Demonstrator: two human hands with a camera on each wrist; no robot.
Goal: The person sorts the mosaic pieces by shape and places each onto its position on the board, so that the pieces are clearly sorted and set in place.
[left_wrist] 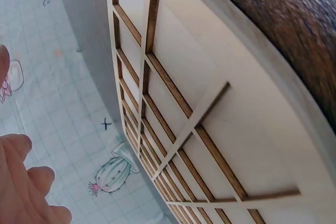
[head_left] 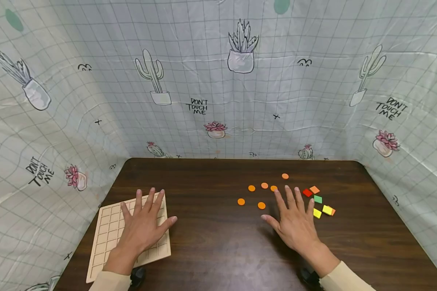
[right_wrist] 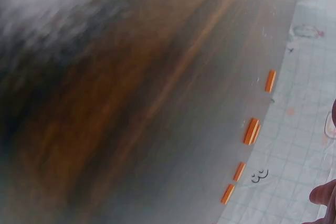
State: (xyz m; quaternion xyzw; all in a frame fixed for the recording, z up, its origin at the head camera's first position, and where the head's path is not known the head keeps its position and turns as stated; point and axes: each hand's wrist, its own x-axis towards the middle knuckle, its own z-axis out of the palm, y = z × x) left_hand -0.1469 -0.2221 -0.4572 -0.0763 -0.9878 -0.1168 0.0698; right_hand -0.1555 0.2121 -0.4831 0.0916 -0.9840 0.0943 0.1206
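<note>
so, left hand point(head_left: 143, 227) wide-fingered over gridded board point(head_left: 102, 241), right hand point(head_left: 295, 224) likewise near orange discs point(head_left: 261, 205)

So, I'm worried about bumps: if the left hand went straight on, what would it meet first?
The left hand would likely meet the curtain beyond the table, though its height and distance are hard to judge.

A dark wood-grain table point(head_left: 211, 242), faintly shiny, spreads toward six o'clock. Pale gridded cloth point(head_left: 295, 89) hangs from nine o'clock through twelve to three, printed with cacti point(head_left: 154, 76) and "DON'T TOUCH ME" lettering point(head_left: 198, 106).
</note>
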